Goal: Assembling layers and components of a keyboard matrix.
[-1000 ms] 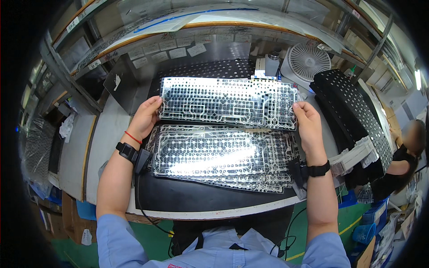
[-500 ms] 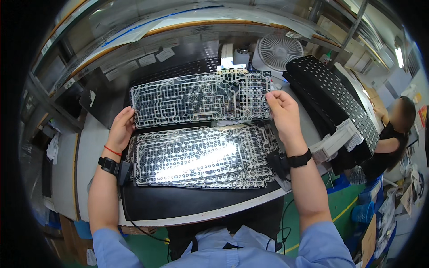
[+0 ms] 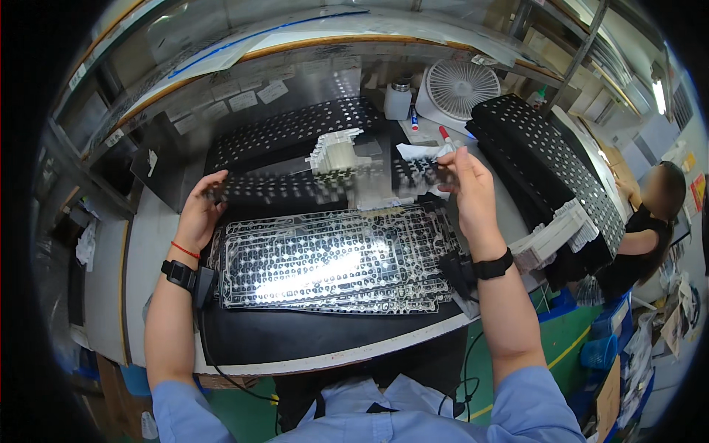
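Note:
Between my two hands, above the far edge of a stack, hangs a keyboard membrane circuit sheet (image 3: pixel 277 189), tipped nearly edge-on and blurred by motion. My left hand (image 3: pixel 201 210) pinches its left end, and the right end is between the fingers of my right hand (image 3: pixel 471 190). Below it, on a black mat (image 3: pixel 295 336), lies a stack of similar clear membrane sheets (image 3: pixel 310 258) with pale traces and dark dots, slightly fanned at the right and glaring with reflected light.
Behind the sheet stands a bundle of white strips (image 3: pixel 336 153) near a black perforated panel (image 3: pixel 288 133). A white fan (image 3: pixel 461 88), a bottle (image 3: pixel 397 101) and a red-capped marker (image 3: pixel 444 134) are farther back. More perforated panels (image 3: pixel 546 162) are piled right, near another person (image 3: pixel 650 221).
The membrane sheet has tipped from facing me to nearly edge-on, uncovering the white strips and markers behind it. Both hands keep their hold, and the stack stays put.

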